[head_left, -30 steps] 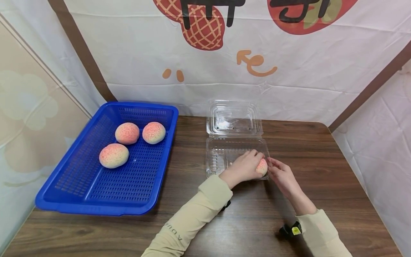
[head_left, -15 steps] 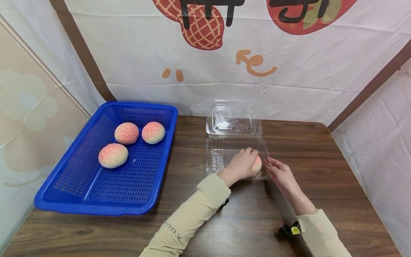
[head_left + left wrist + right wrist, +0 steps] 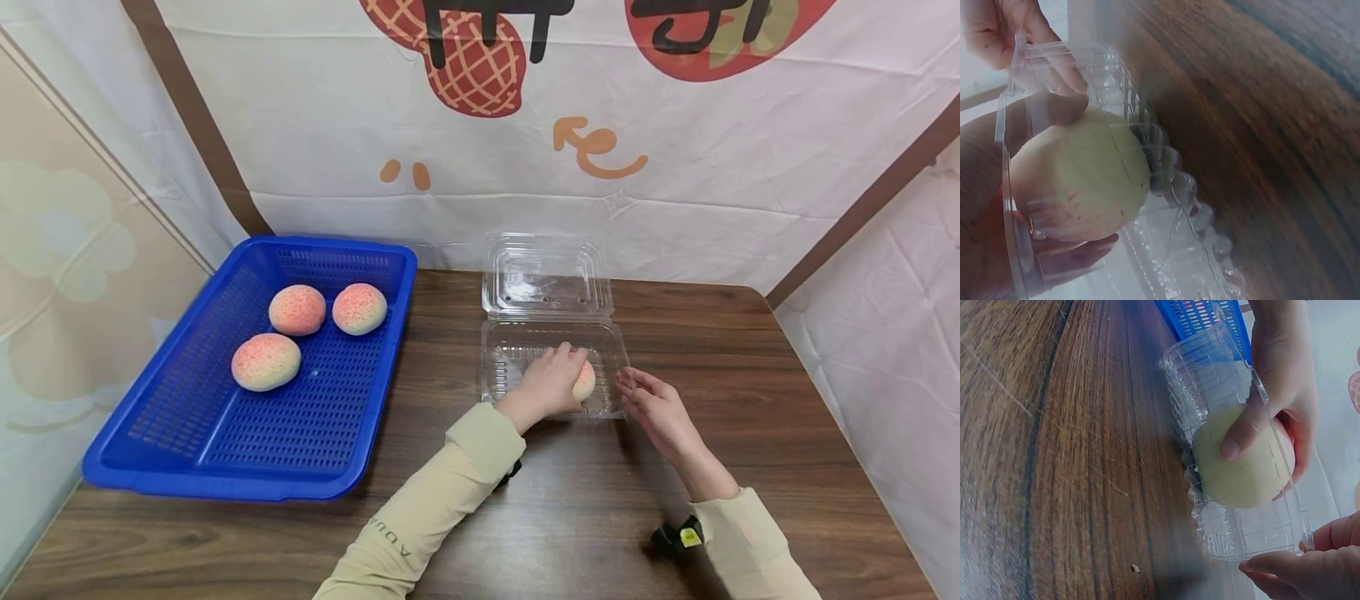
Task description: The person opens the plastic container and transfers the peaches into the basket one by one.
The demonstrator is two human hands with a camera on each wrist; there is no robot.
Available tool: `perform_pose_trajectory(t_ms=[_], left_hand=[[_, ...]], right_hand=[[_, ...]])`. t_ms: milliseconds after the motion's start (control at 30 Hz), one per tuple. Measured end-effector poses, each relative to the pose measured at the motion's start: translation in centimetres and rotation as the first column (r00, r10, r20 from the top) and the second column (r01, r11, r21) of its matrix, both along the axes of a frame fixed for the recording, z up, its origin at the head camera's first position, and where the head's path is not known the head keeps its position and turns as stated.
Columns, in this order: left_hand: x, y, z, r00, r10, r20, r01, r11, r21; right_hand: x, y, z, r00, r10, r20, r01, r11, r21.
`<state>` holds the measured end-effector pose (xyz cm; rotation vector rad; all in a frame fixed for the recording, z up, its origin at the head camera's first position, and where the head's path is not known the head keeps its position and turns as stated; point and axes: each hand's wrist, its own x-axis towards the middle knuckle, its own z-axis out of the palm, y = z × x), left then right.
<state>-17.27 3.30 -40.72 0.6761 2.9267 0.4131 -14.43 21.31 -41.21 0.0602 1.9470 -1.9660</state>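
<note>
My left hand (image 3: 546, 383) grips a round, cream-yellow peach (image 3: 585, 382) speckled with pink, inside the base of a clear plastic container (image 3: 498, 379). In the left wrist view the peach (image 3: 1085, 178) shows through the clear wall, with thumb and fingers around it. My right hand (image 3: 663, 417) pinches the container's right rim; the right wrist view shows its fingertips (image 3: 1272, 562) at that edge. The hinged lid (image 3: 549, 279) stands open toward the back. Part of the peach is hidden behind the left hand in the head view.
A blue plastic basket (image 3: 315, 454) stands on the left of the wooden table (image 3: 720, 350), holding three more pink-speckled peaches (image 3: 266, 362). A printed cloth (image 3: 300, 108) hangs behind the table. Black wrist gear (image 3: 667, 539) sits by the right sleeve.
My left hand has carried the peach a little leftward inside the container, away from its right wall. The right hand stays at the right rim.
</note>
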Motion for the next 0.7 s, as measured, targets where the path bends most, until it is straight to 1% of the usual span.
perform_pose_trajectory(t_ms=[167,333,533,700], left_hand=[[-0.1,-0.5,-0.1,1.0,0.0,-0.003,0.0,1.0,0.007],[-0.2,-0.6,0.0,1.0,-0.006,0.008,0.006,1.0,-0.005],[-0.4,-0.6,0.4,0.999,-0.031,-0.006,0.031,0.999,-0.021],[-0.6,-0.8,0.9,0.999,-0.038,-0.011,0.038,0.999,-0.031]], right_hand=[[-0.1,-0.1,0.0,1.0,-0.006,0.003,0.006,1.0,-0.004],[-0.1,-0.1,0.0,1.0,-0.006,0.006,0.006,1.0,-0.008],[0.0,-0.1,0.0,1.0,-0.008,0.009,0.008,1.0,-0.01],[0.0,-0.1,0.0,1.0,-0.001,0.006,0.001,1.0,-0.006]])
